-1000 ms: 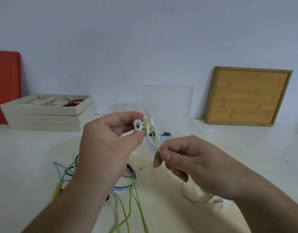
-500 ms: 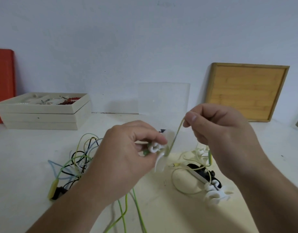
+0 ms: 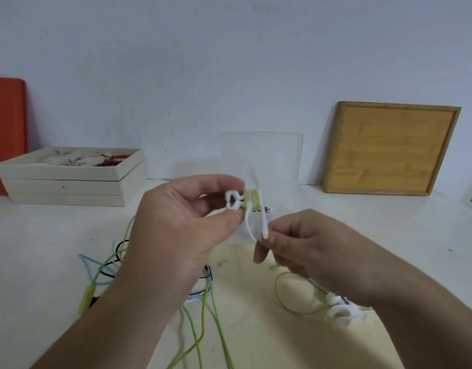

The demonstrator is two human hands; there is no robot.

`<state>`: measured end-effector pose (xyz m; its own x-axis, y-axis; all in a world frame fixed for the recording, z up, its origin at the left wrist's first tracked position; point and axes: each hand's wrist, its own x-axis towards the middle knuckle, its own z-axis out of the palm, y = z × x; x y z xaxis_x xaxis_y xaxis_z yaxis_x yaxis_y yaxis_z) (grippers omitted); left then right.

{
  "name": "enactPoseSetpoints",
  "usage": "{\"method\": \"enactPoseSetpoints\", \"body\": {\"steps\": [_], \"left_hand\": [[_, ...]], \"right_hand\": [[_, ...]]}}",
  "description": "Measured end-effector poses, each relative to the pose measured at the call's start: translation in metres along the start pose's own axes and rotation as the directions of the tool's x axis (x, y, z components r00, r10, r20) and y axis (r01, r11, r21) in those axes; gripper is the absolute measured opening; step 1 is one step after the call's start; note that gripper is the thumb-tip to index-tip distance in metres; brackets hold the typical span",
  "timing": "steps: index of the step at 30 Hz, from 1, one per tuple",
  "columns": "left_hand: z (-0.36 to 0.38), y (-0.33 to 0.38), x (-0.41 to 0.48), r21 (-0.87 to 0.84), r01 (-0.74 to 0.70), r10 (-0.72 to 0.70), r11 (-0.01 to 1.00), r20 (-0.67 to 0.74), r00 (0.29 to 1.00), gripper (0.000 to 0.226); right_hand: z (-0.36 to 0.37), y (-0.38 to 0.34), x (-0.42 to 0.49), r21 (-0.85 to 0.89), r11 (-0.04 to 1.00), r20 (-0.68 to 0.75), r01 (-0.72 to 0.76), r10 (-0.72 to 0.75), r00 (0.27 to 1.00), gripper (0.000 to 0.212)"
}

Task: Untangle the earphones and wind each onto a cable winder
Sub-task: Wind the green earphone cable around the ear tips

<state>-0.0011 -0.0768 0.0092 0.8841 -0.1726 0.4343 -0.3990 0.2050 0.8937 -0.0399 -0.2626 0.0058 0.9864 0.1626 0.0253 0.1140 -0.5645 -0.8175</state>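
Item: white cable winder [image 3: 246,209], held above the table [image 3: 30,262] at frame centre, pinched by thumb and forefinger of the left hand [image 3: 181,235]. Green earphone cable [image 3: 203,328] wraps its core; slack trails toward 6 o'clock. Right hand [image 3: 304,249], at 4 o'clock of the winder, fingers curled, pinches the cable just beside the winder's lower edge. Tangle of remaining cables [image 3: 109,265] at 8 o'clock; spare winders [image 3: 341,312] at 4 o'clock. Advice: keep light tension, lay turns side by side, feed slack free of the tangle.
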Motion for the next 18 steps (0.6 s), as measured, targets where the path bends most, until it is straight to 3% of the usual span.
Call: {"method": "enactPoseSetpoints", "body": {"steps": [3,6,10,14,18], "left_hand": [[-0.002,-0.003,0.003,0.086,0.031,-0.02,0.996,-0.122,0.992,0.031],[-0.002,-0.005,0.002,0.218,0.027,0.004,0.975,-0.14,0.99,0.03],[0.0,-0.007,0.001,0.371,-0.052,0.082,0.927,-0.067,0.994,0.035],[0.001,-0.011,-0.003,0.549,-0.228,0.21,0.804,0.097,0.973,0.032],[0.003,-0.009,-0.005,0.511,-0.224,0.14,0.829,0.198,0.97,0.031]], "right_hand": [[0.004,-0.002,-0.002,0.064,0.996,0.164,0.066,-0.076,0.983,0.035],[0.002,-0.006,-0.004,0.122,0.987,0.18,0.103,-0.124,0.976,0.035],[-0.002,-0.012,-0.006,0.12,0.978,0.054,0.173,-0.181,0.982,0.03],[-0.003,-0.017,-0.008,-0.004,0.979,-0.129,0.205,-0.204,0.97,0.026],[-0.007,-0.017,-0.008,-0.04,0.983,-0.354,0.18,-0.182,0.917,0.027]]}}
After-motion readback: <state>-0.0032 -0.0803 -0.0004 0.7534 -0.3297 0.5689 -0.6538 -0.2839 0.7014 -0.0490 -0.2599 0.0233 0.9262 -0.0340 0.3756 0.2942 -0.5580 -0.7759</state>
